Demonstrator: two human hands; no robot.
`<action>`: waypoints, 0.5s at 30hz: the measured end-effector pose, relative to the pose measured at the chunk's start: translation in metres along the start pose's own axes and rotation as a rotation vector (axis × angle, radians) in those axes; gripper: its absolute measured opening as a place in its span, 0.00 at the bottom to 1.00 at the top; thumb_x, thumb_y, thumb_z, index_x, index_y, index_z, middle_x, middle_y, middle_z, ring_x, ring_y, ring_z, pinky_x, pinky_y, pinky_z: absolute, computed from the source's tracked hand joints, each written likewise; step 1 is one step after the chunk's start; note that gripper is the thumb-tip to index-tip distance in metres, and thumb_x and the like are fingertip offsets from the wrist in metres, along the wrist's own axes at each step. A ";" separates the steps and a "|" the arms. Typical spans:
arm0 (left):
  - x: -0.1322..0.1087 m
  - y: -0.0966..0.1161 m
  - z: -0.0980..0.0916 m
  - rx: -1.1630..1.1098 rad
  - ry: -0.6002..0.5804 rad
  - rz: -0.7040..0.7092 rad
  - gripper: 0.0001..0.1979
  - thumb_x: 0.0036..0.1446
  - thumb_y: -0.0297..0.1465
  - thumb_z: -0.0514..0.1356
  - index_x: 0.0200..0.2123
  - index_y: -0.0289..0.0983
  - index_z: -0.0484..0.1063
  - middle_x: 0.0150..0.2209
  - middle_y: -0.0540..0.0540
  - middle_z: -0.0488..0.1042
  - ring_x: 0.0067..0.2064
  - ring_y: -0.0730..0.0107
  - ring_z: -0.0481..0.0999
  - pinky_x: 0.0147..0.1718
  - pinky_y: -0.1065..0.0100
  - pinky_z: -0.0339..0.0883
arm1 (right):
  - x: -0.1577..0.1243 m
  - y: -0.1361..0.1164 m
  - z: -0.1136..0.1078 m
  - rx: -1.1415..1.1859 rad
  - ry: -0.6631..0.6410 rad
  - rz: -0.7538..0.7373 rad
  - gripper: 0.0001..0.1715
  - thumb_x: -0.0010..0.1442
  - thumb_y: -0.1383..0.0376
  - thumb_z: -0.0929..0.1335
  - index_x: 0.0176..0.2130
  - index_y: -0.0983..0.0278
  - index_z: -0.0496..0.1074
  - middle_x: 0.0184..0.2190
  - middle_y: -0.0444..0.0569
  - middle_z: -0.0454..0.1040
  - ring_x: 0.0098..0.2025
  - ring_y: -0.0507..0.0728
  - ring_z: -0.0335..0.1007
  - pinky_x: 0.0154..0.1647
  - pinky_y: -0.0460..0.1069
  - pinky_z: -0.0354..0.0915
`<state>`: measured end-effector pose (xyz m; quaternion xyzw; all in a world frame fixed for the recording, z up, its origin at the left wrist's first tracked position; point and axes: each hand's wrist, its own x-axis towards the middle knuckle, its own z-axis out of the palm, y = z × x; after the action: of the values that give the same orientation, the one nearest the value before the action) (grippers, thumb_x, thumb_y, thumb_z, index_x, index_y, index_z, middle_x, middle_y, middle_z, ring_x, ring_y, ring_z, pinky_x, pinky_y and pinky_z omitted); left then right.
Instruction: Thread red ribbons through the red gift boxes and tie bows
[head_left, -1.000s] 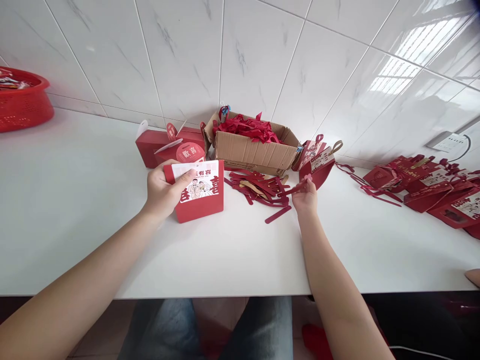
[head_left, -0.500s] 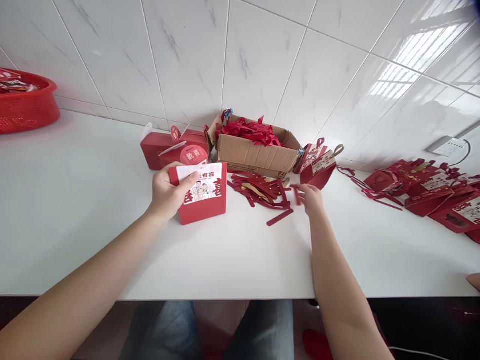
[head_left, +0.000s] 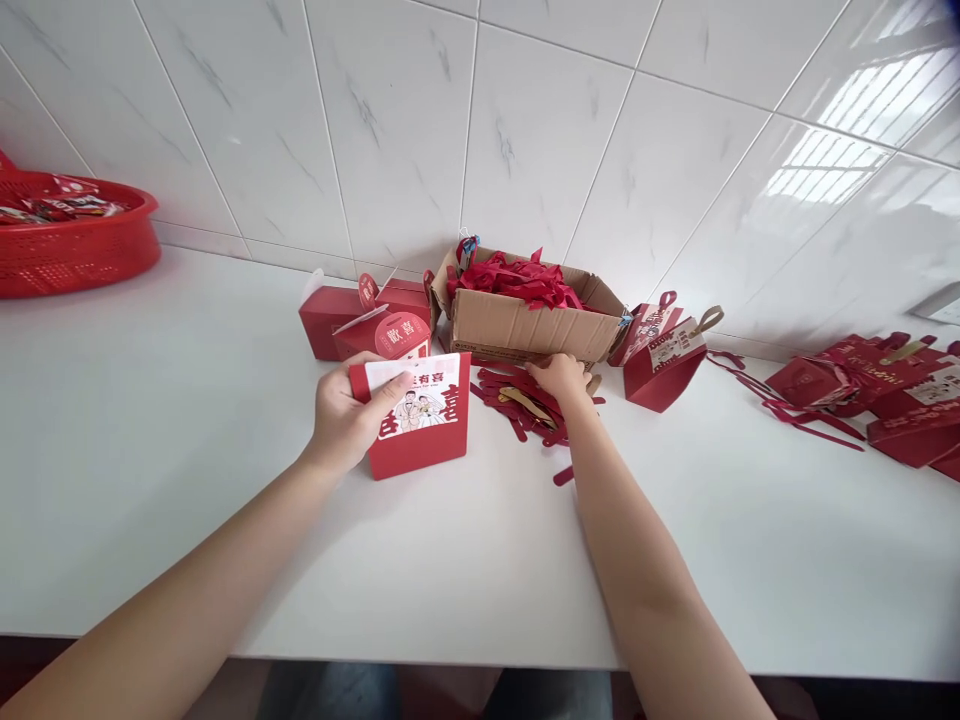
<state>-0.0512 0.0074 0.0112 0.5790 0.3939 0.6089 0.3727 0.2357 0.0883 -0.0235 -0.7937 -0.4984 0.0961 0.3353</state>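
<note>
"Where's the box (head_left: 424, 458)?"

"In the left hand (head_left: 339, 420), over the table (head_left: 435, 570). Whether its base touches down, I can't tell."

"How is that grip?"

"Closed on the box at its nine o'clock side, thumb across the white label (head_left: 426, 405) with its drawn couple."

"And the right hand (head_left: 562, 379)?"

"At three o'clock from the box, down on the pile (head_left: 514, 405) of red and gold strips. Its fingertips are hidden, so I can't tell whether that grip is wide, narrow or holding a strip."

"What's around them?"

"At two o'clock from the box, a carton (head_left: 521, 325) full of red ribbons (head_left: 525, 278). A loose strip (head_left: 562, 477) shows at five o'clock from the pile. Red boxes (head_left: 330, 322) stand at eleven o'clock from the box, and two looped boxes (head_left: 666, 382) at three, past the right hand. Well off at ten, a basket (head_left: 90, 255) holds small packets (head_left: 79, 207)."
</note>
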 end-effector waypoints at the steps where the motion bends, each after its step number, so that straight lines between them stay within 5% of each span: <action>1: 0.000 0.000 0.000 0.004 -0.001 0.002 0.14 0.48 0.38 0.69 0.26 0.35 0.69 0.25 0.51 0.72 0.28 0.71 0.72 0.26 0.71 0.69 | 0.000 0.001 0.001 -0.024 -0.016 -0.009 0.14 0.46 0.57 0.75 0.27 0.66 0.75 0.40 0.61 0.73 0.55 0.73 0.61 0.56 0.70 0.49; 8: 0.000 0.000 0.000 -0.007 0.000 -0.027 0.14 0.48 0.38 0.69 0.27 0.35 0.70 0.25 0.51 0.74 0.28 0.70 0.74 0.26 0.70 0.70 | -0.004 0.004 -0.006 -0.121 -0.064 -0.132 0.05 0.53 0.62 0.71 0.31 0.61 0.78 0.33 0.52 0.77 0.47 0.64 0.70 0.55 0.64 0.53; 15: -0.001 0.002 0.000 0.000 -0.010 -0.021 0.13 0.48 0.38 0.69 0.27 0.36 0.70 0.25 0.50 0.74 0.28 0.70 0.74 0.25 0.70 0.70 | -0.007 -0.002 -0.010 -0.166 -0.083 -0.222 0.10 0.55 0.62 0.70 0.37 0.61 0.78 0.37 0.52 0.79 0.46 0.63 0.72 0.53 0.60 0.56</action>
<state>-0.0511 0.0063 0.0124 0.5778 0.3984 0.6020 0.3810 0.2360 0.0787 -0.0157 -0.7541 -0.6028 0.0498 0.2561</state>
